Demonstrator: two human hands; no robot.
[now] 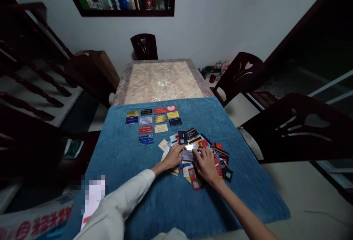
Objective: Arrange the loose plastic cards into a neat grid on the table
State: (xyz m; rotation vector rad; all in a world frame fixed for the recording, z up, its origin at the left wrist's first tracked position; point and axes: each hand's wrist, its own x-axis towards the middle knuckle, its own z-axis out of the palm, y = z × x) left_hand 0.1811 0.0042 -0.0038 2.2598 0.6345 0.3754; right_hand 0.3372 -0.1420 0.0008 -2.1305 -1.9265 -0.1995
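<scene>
A loose heap of plastic cards (205,148) lies on the blue cloth (143,196) near the middle of the table. Both hands rest on this heap. My left hand (173,156) and my right hand (205,166) each pinch an end of one pale grey card (188,155) between them. Farther from me, several cards (153,122) lie face up in neat rows on the cloth.
Beyond the cloth the table's marble-patterned top (162,80) is bare. Dark wooden chairs stand at the far end (143,46), at the right (239,74) and near right (300,126). A cardboard box (102,65) sits at the left, and a phone (73,148) lies on a seat.
</scene>
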